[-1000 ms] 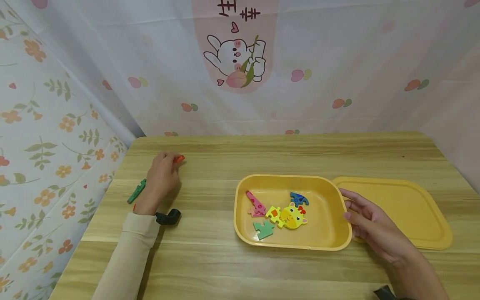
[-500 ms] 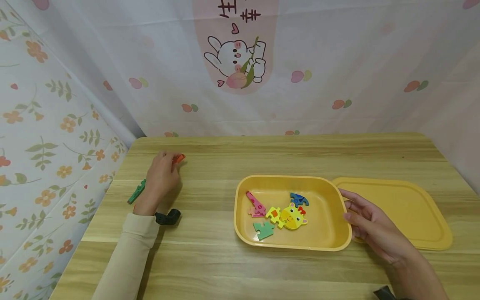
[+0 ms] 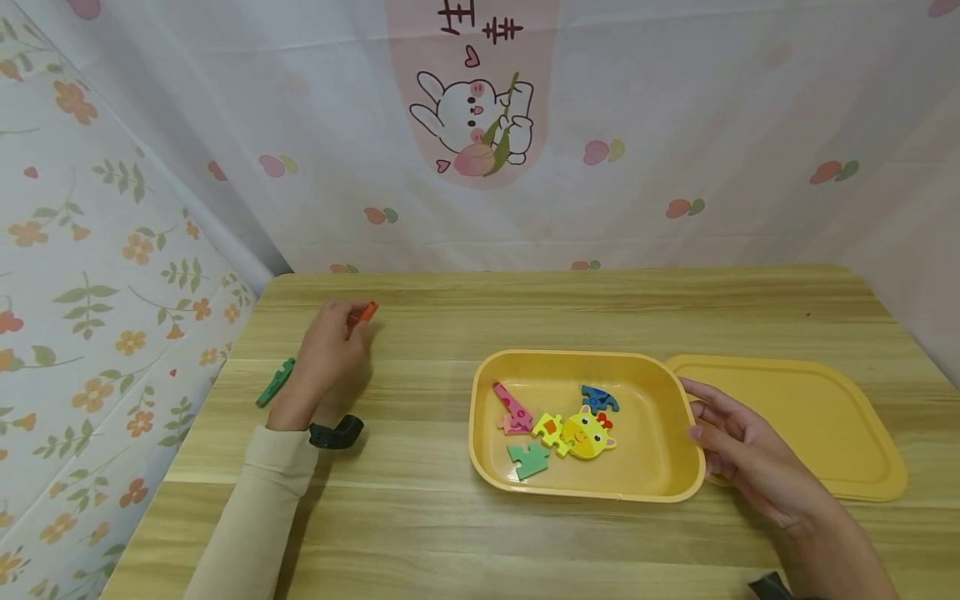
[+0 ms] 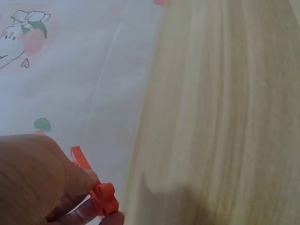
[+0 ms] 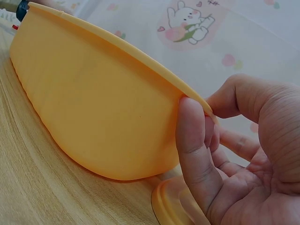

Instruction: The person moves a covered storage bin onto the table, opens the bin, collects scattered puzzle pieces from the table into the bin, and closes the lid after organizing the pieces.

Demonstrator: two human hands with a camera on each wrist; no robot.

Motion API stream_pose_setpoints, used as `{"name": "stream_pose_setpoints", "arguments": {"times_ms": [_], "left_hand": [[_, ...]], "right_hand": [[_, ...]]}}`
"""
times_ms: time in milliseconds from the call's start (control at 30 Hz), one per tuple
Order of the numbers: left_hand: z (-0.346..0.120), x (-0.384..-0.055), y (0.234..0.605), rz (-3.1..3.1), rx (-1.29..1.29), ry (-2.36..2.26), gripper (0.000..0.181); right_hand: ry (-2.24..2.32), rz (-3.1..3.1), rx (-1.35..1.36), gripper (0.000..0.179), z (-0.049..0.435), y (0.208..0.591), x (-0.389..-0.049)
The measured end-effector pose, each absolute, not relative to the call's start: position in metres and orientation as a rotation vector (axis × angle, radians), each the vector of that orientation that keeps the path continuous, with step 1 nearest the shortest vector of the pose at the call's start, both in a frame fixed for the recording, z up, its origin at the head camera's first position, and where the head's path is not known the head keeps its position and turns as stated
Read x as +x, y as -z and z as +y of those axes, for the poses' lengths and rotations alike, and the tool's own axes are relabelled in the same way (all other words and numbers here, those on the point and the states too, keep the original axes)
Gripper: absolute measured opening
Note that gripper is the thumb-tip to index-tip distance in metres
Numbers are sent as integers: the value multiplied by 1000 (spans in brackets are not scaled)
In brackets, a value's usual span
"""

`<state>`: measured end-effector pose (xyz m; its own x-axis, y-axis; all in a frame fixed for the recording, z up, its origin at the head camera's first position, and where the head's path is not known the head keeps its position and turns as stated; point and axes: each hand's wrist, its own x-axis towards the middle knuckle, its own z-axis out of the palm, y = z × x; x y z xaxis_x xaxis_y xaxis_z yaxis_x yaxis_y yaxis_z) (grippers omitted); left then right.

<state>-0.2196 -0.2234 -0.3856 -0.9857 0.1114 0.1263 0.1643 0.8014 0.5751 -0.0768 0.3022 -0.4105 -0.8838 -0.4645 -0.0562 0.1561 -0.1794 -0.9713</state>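
Note:
My left hand (image 3: 330,346) pinches a small orange-red puzzle piece (image 4: 107,199) between thumb and fingers, at the back left of the table. In the left wrist view, the piece shows a straight arm and a rounded knob; the rest is hidden by the fingers. A green puzzle piece (image 3: 275,382) lies left of that wrist. My right hand (image 3: 750,458) grips the right end of a shallow yellow box (image 5: 103,103), its digits at the rim and outer wall. In the box lie a giraffe-head piece (image 3: 587,435) and pink (image 3: 512,405), blue (image 3: 598,398) and green (image 3: 528,460) pieces.
A yellow lid (image 3: 825,425) lies flat to the right of the box, partly behind the right hand. The wooden table (image 3: 420,542) ends at a printed curtain (image 3: 637,108) at the back. Another floral curtain (image 3: 97,333) borders the left side.
My left hand has shifted slightly to the right, and the orange-red piece has tilted up between its fingers. My right hand, the box and the pieces in it stay as they were.

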Motion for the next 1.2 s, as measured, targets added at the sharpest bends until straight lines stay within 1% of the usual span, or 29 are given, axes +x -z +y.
{"name": "stream_pose_setpoints", "arguments": {"times_ms": [333, 667, 900, 1200], "left_hand": [[-222, -217, 380, -2878, -284, 1097, 37], [-216, -213, 370, -2871, -339, 1469, 42], [-213, -211, 367, -2839, -343, 1555, 42], [-208, -213, 366, -2816, -390, 1582, 43]], "right_hand": [[2106, 1697, -329, 55, 300, 408, -77], [2110, 1683, -354, 55, 299, 406, -78], [2092, 1787, -324, 53, 297, 404, -76], [2158, 1762, -306, 52, 297, 407, -75]]}}
